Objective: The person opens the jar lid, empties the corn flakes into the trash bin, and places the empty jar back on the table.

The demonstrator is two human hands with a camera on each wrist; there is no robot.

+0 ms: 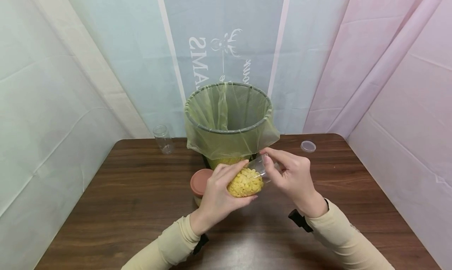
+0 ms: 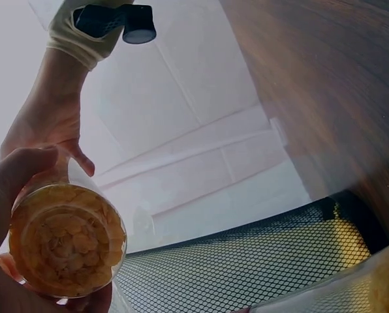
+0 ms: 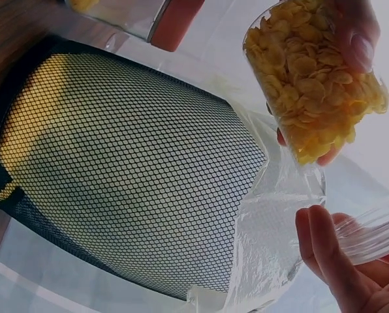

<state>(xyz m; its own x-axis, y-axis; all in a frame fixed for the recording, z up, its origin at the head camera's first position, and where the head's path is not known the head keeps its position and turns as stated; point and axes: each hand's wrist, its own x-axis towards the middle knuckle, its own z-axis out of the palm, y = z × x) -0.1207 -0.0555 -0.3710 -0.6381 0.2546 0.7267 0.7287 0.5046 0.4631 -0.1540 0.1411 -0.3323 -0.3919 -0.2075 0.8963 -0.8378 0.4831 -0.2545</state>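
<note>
My left hand (image 1: 220, 187) grips a clear jar of yellow flakes (image 1: 246, 182), tilted above the table. The jar's round base and the flakes (image 2: 69, 241) face the left wrist camera. Opposite it, my right hand (image 1: 291, 176) holds a clear round plastic piece with a ridged edge (image 3: 374, 228) between thumb and fingers. Whether that piece is a lid or a jar's mouth is unclear. Flakes (image 3: 312, 75) fill the jar beside my left thumb in the right wrist view. Behind the left hand stands a jar with a brown-pink lid (image 1: 202, 181), partly hidden.
A mesh bin (image 3: 123, 156) with a thin greenish liner (image 1: 231, 140) stands at the table's back middle. To its left is a clear jar (image 1: 163, 139); a clear lid (image 1: 308, 146) lies back right. Fabric walls enclose the brown table (image 1: 141, 207).
</note>
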